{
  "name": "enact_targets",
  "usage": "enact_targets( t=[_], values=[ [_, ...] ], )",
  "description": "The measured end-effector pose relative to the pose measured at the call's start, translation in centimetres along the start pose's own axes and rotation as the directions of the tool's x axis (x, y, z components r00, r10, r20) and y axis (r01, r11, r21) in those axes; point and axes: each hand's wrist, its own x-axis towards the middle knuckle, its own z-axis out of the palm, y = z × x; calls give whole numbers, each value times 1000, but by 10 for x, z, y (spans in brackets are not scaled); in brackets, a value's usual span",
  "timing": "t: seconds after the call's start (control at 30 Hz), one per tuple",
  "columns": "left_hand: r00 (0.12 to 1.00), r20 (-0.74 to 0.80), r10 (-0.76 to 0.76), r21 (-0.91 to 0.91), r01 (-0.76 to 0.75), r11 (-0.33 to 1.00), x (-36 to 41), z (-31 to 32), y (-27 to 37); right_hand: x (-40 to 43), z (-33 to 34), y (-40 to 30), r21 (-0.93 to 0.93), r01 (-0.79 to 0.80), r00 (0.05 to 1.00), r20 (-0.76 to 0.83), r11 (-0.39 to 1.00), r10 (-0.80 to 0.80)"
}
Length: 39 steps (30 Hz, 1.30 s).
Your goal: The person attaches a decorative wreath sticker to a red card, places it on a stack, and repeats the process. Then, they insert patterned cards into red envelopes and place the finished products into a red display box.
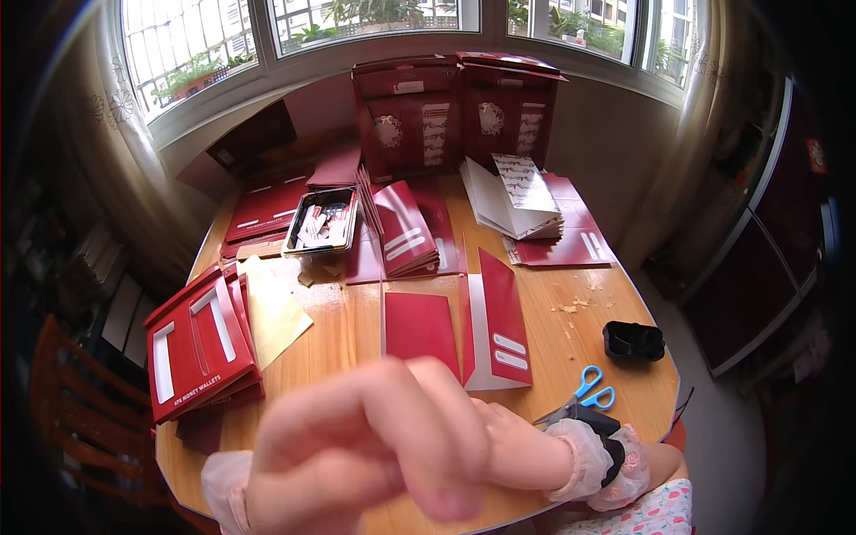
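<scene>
My left hand [361, 441], large and blurred close to the camera, has its fingers curled. Whether anything is inside it cannot be told. Behind it, my right hand [495, 418] is mostly covered, so its fingers and any object in them are hidden. Just beyond both hands lies a red paper folder [418, 328], its lower part covered by my left hand. Beside it on the right a folded red card wallet [511, 321] stands partly opened, with two white label strips. Blue-handled scissors [588, 388] rest near my right forearm, next to a black object [592, 420].
Red printed boxes [200, 348] are stacked at left beside a yellow sheet [271, 314]. A black tray [321, 221] holds paper scraps. Farther back are red wallets [404, 227], white patterned folders [518, 200] and tall red display boxes [408, 120]. A black container [634, 341] sits at right.
</scene>
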Motion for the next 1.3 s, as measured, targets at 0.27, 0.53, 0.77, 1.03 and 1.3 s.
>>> enact_targets(
  t=[0.27,0.53,0.77,1.03,1.3],
  values=[
    [805,221,550,-267,-492,828,-17,13,-29,14,11,0,14,51,998,42,999,-51],
    [847,119,519,-220,-487,845,-9,-19,-17,16,1,-5,44,15,988,154,999,-21],
    [862,88,499,-192,-477,858,0,-30,-17,17,-1,-2,43,26,986,163,999,-33],
    [874,77,480,-155,-465,872,2,-33,-18,6,3,-9,81,-91,987,136,993,80],
    [874,68,481,-133,-470,873,3,-32,-18,10,0,-7,112,-81,991,114,990,68]
  ],
)
